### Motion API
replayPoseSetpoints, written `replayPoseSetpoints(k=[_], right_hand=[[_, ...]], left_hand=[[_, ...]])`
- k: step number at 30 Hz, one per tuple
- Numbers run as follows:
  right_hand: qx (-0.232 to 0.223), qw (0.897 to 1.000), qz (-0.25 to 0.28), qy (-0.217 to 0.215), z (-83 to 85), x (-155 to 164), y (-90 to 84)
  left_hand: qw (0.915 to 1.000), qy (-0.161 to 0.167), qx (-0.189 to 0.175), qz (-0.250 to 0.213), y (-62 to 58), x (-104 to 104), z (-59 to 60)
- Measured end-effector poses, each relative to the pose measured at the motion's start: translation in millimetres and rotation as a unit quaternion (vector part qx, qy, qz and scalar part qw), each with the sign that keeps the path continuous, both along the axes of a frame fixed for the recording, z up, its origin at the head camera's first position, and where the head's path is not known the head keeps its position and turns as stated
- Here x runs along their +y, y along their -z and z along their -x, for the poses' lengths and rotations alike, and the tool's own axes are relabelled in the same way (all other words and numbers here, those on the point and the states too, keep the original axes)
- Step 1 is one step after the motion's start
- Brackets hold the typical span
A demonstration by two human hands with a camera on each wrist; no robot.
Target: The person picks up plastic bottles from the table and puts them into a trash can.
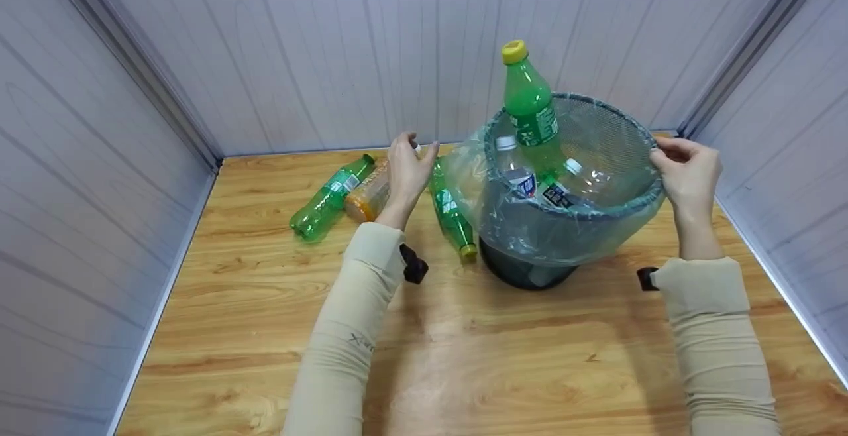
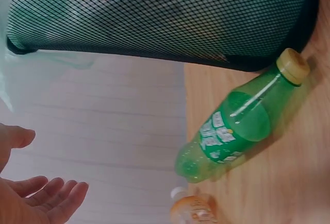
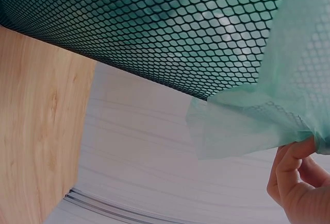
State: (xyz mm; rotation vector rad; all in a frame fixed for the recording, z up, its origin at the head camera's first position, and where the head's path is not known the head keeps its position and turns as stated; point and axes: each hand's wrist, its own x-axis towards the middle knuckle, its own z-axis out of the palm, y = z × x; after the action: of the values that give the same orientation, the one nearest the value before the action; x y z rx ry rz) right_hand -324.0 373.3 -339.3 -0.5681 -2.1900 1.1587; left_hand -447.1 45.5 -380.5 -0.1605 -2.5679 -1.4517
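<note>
A: Head view first: what does the right hand hold?

B: It pinches the thin green plastic liner bag at the rim of the black wire-mesh waste basket, at about 3 o'clock of the rim. In the right wrist view the fingertips close on the edge of the bag.

A: And the left hand?

B: It is open and holds nothing, the fingers relaxed. It hovers at 9 o'clock from the basket, above the wooden table, over the lying bottles.

A: Which bottles are near it?

B: At its 3 o'clock lies a green plastic bottle with a yellow cap, just beside the basket. At its 9 o'clock lies an orange plastic bottle, and further left a second green plastic bottle beside it.

A: What is in the basket?

B: A tall green bottle with a yellow cap stands tilted inside, and two clear bottles with white caps lie below it.
</note>
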Motion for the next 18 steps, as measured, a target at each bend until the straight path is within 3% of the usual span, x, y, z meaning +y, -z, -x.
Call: replayPoseSetpoints(k=[8, 18], right_hand=[[-0.002, 1.0, 0.0, 0.001, 0.2, 0, 0.8], [-0.004, 1.0, 0.01, 0.002, 0.4, 1, 1.2]], left_hand=[[0.9996, -0.011, -0.024, 0.011, 28.8, 1, 7.2], [0.9932, -0.01, -0.116, 0.003, 64.7, 6, 11.5]])
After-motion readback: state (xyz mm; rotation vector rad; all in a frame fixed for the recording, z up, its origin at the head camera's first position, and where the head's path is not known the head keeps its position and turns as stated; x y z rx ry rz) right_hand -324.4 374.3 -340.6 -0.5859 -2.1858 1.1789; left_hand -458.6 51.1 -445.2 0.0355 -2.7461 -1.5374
